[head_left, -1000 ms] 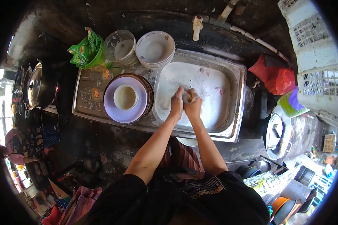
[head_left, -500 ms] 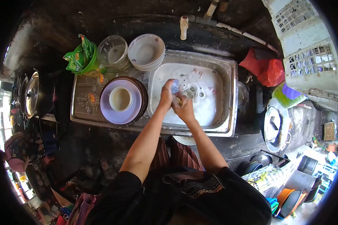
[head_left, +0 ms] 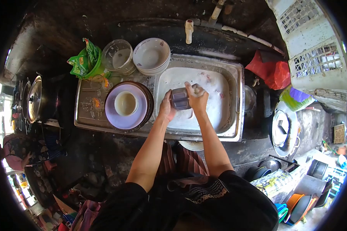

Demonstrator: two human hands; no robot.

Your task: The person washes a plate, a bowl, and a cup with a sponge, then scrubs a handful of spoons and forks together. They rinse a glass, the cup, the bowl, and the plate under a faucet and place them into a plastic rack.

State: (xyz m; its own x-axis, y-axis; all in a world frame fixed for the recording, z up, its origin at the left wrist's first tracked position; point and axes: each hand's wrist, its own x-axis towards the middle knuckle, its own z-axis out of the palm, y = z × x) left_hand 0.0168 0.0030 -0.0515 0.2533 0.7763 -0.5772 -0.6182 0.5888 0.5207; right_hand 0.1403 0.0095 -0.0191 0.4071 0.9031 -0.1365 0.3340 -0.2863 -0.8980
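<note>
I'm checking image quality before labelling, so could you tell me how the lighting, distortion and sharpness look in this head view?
Head view: strong fisheye bending with a black vignette at the corners; the crates at upper right are overexposed; the soapy sink reads bright while the floor is dark; the left hand, right hand and small container are reasonably sharp.

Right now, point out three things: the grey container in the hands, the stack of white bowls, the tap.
grey container (head_left: 180, 98), head view, on its ribbed side between the two hands.
stack of white bowls (head_left: 150, 56), head view, inside the top bowl.
tap (head_left: 189, 30), head view, on its white body above the sink.
</note>
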